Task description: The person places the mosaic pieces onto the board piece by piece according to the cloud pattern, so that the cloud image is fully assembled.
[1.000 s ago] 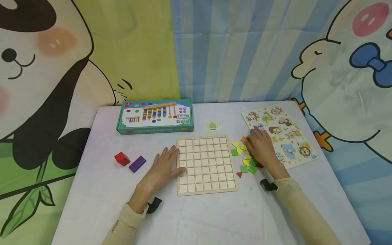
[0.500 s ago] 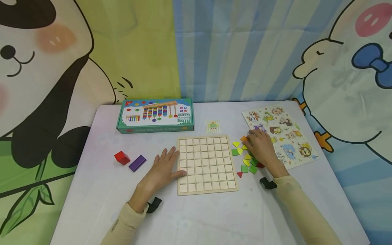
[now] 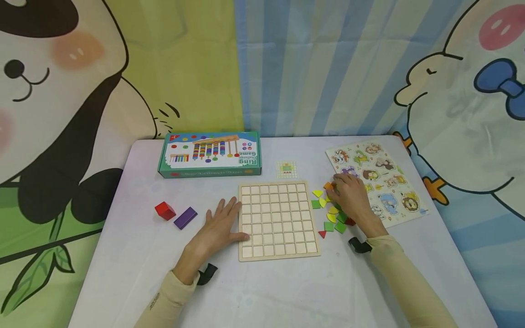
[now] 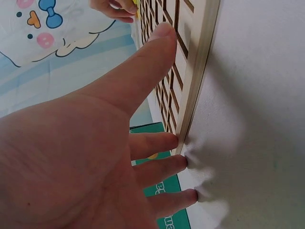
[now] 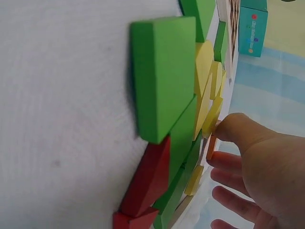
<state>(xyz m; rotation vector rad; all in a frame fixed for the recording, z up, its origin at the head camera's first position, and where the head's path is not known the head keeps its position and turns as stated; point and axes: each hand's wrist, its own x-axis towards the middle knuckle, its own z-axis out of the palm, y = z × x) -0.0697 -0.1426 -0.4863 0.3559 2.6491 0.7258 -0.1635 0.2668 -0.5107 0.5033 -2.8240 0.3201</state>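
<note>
My left hand (image 3: 216,230) lies with fingers spread at the left edge of a wooden grid board (image 3: 280,221). Its thumb rests on the board, and the other fingertips touch the tablecloth or the board's side. Beyond the board's right edge, my right hand (image 3: 351,198) reaches over a loose pile of flat colored blocks. In the right wrist view, its thumb and index finger pinch a thin orange block (image 5: 212,146). Around it lie green square blocks (image 5: 164,76), yellow quarter-round blocks (image 5: 203,64) and red blocks (image 5: 147,179). The hand hides part of the pile in the head view.
Behind the board lie a small pattern card (image 3: 286,169) and a green game box (image 3: 210,155). An animal sticker board (image 3: 387,203) sits right of the pile. At left are a red block (image 3: 165,211) and a purple block (image 3: 186,218).
The head view has shifted slightly. Both hands stay almost in place, the right one still at the orange block and the left one at the board.
</note>
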